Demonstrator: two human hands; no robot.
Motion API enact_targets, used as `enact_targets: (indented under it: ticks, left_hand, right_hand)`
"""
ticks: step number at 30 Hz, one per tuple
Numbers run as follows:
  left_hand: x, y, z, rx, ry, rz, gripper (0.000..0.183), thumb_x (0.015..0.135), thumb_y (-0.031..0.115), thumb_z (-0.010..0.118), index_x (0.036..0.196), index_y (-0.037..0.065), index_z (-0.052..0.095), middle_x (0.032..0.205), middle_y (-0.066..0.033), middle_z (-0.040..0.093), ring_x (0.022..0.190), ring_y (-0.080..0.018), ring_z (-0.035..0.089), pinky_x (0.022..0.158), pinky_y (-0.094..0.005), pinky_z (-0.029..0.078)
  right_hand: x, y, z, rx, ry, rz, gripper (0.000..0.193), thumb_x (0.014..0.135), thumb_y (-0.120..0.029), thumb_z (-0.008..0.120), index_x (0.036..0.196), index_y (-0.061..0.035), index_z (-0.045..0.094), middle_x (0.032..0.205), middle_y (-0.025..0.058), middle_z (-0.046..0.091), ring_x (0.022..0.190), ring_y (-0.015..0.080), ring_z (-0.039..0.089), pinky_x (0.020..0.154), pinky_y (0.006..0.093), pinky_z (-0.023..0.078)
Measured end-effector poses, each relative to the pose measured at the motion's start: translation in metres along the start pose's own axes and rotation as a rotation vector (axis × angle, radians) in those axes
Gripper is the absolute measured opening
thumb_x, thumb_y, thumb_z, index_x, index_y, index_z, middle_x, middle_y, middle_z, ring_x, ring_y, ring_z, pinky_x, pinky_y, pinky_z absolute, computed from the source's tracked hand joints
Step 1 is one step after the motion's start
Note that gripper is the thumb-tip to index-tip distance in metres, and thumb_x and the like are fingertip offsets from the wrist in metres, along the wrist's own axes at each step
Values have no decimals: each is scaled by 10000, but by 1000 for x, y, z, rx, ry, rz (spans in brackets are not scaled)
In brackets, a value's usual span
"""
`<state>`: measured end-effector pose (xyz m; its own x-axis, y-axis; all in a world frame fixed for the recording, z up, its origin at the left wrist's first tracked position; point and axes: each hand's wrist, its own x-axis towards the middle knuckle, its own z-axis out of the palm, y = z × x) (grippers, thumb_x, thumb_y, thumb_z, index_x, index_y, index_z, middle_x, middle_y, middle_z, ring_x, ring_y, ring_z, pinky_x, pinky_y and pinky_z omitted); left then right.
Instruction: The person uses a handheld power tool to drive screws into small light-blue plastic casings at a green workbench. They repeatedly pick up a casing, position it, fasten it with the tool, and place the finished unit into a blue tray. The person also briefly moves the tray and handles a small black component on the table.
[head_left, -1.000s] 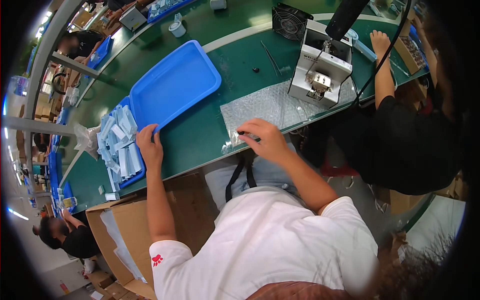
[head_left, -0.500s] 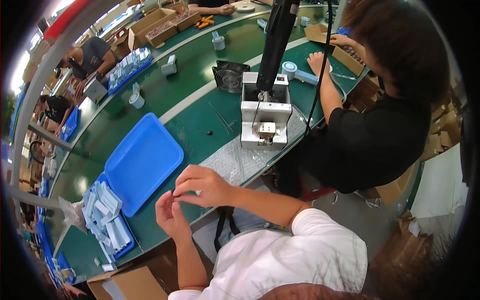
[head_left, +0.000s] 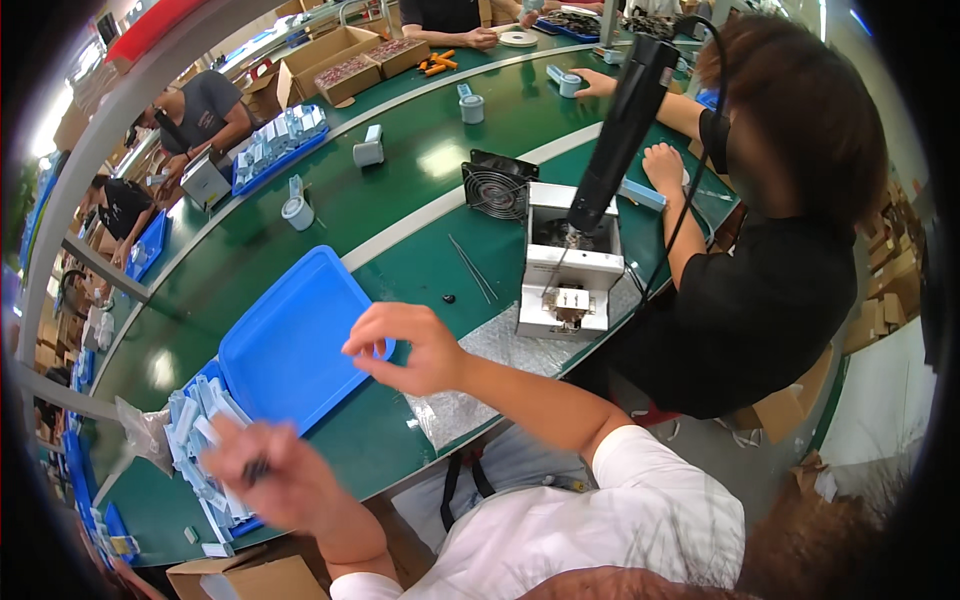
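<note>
My left hand is blurred by motion over the near edge of the pile of light-blue plastic parts. A small black part shows at its fingers, too smeared to name closely. My right hand hovers above the right edge of a bare blue tray; its thumb and curled fingers are apart with nothing between them. The light-blue parts lie heaped in a second blue tray, partly covered by my left hand.
A grey-white fixture stands to the right with a black electric screwdriver over it. Beyond are a black fan and tweezers. A co-worker sits at right. Light-blue handled cups dot the green belt.
My hands, together before, have parted: the left has swung left and nearer to the heaped parts. The view has shifted. The co-worker's far hand now reaches a light-blue cup on the belt.
</note>
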<state>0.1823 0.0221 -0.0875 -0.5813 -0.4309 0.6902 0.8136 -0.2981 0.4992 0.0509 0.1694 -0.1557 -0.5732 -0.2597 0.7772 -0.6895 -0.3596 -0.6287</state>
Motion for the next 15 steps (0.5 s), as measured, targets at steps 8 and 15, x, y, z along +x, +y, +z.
enact_targets:
  ticks: [8, 15]
  left_hand:
    - [36, 68, 59, -362, -458, 566, 310, 759, -158, 693, 965, 69, 650, 1064, 3, 619, 806, -115, 657, 750, -306, 601]
    - [30, 99, 49, -67, -568, 653, 311, 760, -180, 648, 930, 80, 634, 945, 30, 627, 773, -83, 629, 742, -301, 577]
  right_hand:
    - [-23, 85, 18, -226, -211, 95, 91, 799, -20, 694, 887, -43, 705, 784, 81, 673, 623, 169, 633, 563, 294, 514]
    - [-35, 101, 18, -249, -155, 264, 101, 796, -13, 696, 890, -47, 704, 771, 71, 672, 622, 176, 645, 562, 281, 525]
